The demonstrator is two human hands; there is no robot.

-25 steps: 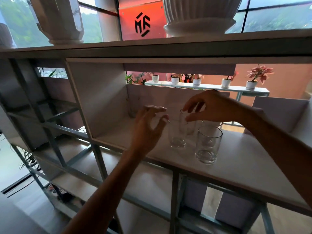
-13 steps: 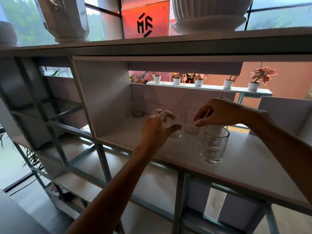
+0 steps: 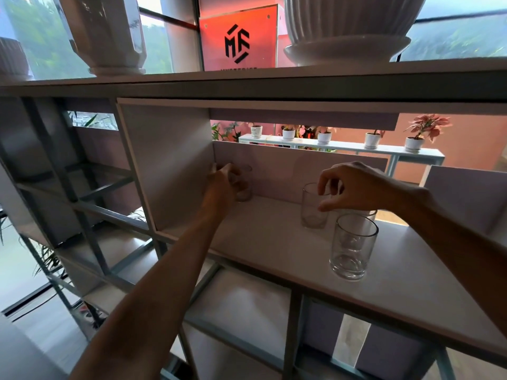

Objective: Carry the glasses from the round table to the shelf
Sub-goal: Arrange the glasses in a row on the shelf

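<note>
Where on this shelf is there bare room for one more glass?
The shelf board is bare between the corner glass gripped by the left hand and the middle glass pinched by the right hand, and again right of the front glass. It is crowded where the middle and front glasses cluster.

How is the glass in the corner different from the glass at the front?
The corner glass is gripped by the left hand; no hand touches the front glass. The corner glass is by the back wall, the front glass near the shelf edge. Both are clear, empty, upright.
</note>
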